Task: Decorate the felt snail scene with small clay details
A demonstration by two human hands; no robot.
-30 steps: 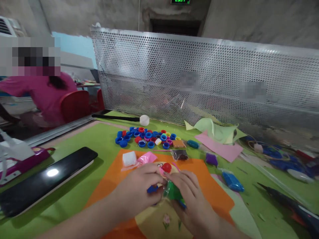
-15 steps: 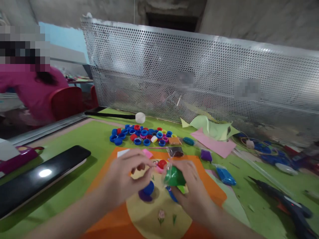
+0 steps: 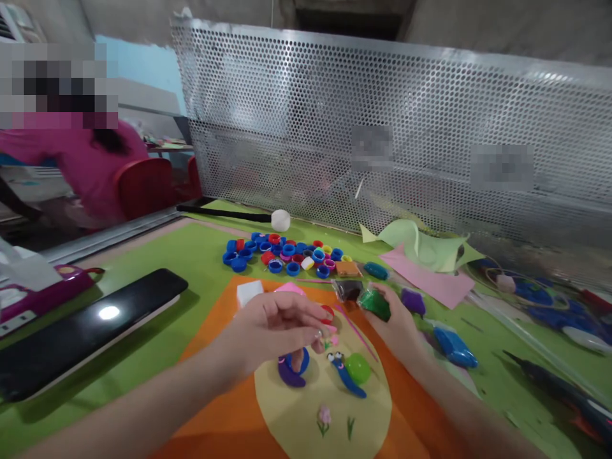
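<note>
My right hand (image 3: 396,325) grips a small clear packet of green clay (image 3: 375,303), beside a packet of dark clay (image 3: 349,290). Over the pale yellow round paper (image 3: 287,424), my left hand (image 3: 275,328) is closed, thumb and fingertips together. What it pinches, if anything, is too small to make out. Below that hand lies a purple and blue clay snail (image 3: 291,373), partly covered by the fingers. To its right is a snail with a blue body and green shell (image 3: 351,373). A clay flower (image 3: 324,415) sits lower on the paper. A red and pink piece (image 3: 327,313) is partly hidden behind my left hand.
Several bottle caps (image 3: 287,250) are heaped behind the orange sheet (image 3: 215,382). A black lamp (image 3: 95,328) stands left. Packets of purple clay (image 3: 412,301) and blue clay (image 3: 454,345) and a glue gun (image 3: 564,386) lie right. A metal mesh screen (image 3: 310,115) rises behind.
My right hand has moved right and away from my left with the green clay packet, uncovering the blue and green snail. The view has shifted slightly.
</note>
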